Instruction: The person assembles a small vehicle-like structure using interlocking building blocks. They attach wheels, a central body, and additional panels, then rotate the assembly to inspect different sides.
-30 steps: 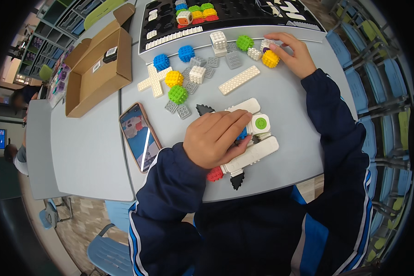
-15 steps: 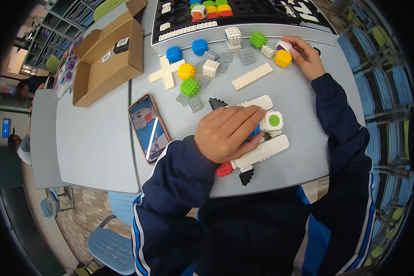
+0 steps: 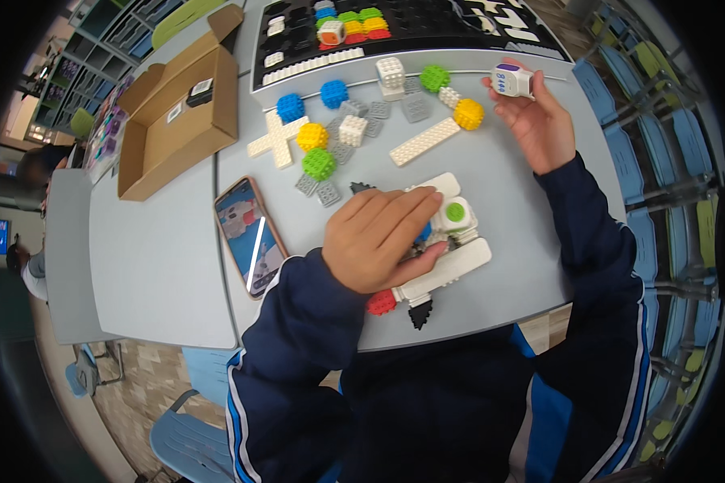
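My left hand [image 3: 376,239] lies over a building-block model [image 3: 449,268], fingers across its top and thumb on the near side. White bars, a white cube with a green disc [image 3: 457,213], a red studded piece [image 3: 381,303] and a black toothed piece [image 3: 420,314] stick out around the hand; the model's middle is hidden. Off to the right, my right hand [image 3: 544,129] holds up a white cube block [image 3: 511,81] with a purple top and blue marks, gripped between thumb and fingers, palm turned upward. A yellow studded block [image 3: 469,114] sits on the table just left of this hand.
Blue blocks [image 3: 334,94], a green block [image 3: 319,164], a white cross plate [image 3: 279,138], a long white plate [image 3: 424,142] and several grey plates [image 3: 328,193] lie beyond. A phone [image 3: 250,237] and a cardboard box [image 3: 177,113] are left. A black parts tray [image 3: 427,42] stands at the back.
My right hand has lifted the white cube from beside the yellow block, moved it slightly away and turned its palm up. My left hand remains on the model. The view has shifted a little.
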Demonstrator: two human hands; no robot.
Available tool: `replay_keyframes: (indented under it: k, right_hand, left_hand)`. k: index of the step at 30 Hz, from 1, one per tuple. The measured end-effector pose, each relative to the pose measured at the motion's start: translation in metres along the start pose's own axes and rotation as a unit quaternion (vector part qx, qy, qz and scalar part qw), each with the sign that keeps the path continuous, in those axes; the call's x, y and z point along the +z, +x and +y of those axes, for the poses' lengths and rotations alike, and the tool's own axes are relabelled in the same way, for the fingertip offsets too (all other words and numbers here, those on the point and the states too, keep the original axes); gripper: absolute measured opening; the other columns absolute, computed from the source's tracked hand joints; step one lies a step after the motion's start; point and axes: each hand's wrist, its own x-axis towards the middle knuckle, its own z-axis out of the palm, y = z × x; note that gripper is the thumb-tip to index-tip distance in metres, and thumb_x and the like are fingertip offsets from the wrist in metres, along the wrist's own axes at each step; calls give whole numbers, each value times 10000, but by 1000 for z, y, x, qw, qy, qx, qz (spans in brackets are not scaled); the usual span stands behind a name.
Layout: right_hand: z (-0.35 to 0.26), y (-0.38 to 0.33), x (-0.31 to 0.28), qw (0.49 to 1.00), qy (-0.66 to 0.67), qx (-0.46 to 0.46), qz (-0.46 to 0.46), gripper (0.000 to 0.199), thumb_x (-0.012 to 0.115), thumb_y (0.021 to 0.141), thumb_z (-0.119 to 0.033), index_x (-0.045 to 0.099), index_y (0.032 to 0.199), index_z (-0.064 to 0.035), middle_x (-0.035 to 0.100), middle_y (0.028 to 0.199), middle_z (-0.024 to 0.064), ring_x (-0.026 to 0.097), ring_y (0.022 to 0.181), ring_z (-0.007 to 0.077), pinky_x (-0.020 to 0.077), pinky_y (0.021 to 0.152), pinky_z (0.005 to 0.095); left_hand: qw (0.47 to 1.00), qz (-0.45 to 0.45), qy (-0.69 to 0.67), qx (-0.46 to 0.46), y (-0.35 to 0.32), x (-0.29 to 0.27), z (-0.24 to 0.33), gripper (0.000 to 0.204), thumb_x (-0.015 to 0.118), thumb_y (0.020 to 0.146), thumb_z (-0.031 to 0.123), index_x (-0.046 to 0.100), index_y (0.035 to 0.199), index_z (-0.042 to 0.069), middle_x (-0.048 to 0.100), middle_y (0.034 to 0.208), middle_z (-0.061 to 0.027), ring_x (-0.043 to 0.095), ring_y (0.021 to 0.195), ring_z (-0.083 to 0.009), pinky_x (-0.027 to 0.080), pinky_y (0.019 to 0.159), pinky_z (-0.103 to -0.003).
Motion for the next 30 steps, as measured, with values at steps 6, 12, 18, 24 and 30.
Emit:
replay_keyframes:
  k: [6, 12, 18, 24, 30]
  right_hand:
    - [-9, -36, 41, 959, 215, 117, -141, 544, 367, 1027, -404, 358, 1396, -5, 533, 1257, 271, 642, 997, 220, 547, 888, 293]
    - [-7, -55, 56, 987, -15, 24, -160, 676, 667, 866, -381, 344, 1363, -56, 550, 1214, 157, 663, 984, 244, 567, 859, 307]
    - [-9, -66, 59, 986, 29, 58, -156, 828, 893, 627, -286, 372, 1233, -71, 532, 1183, 109, 666, 962, 246, 564, 868, 330]
    - [3, -67, 57, 988, -10, -2, -153, 754, 893, 623, -77, 398, 1192, -77, 506, 1193, 79, 570, 1107, 174, 533, 918, 303]
    - [3, -68, 57, 954, -149, -87, -246, 641, 781, 692, 106, 490, 1248, -19, 471, 1239, 79, 531, 1170, 175, 511, 956, 307]
  left_hand:
    - [999, -9, 31, -2, 0, 2, 1, 395, 773, 660, 118, 663, 1023, 8, 682, 1014, -108, 649, 781, -234, 499, 670, -296]
    - [999, 9, 30, -6, 2, 1, 2, 390, 771, 661, 101, 660, 1020, -5, 688, 1006, -131, 660, 775, -258, 501, 657, -303]
    - [999, 33, 38, -6, 1, -2, 3, 400, 765, 604, 109, 671, 977, 3, 689, 995, -104, 664, 820, -228, 513, 691, -308]
    - [998, 40, 48, -2, 4, -4, 4, 409, 762, 593, 106, 673, 979, 3, 690, 1001, -105, 669, 842, -230, 514, 726, -325]
    - [996, 49, 71, -23, 1, -9, 14, 459, 773, 605, 128, 664, 1042, 44, 687, 1056, -71, 667, 891, -199, 465, 846, -347]
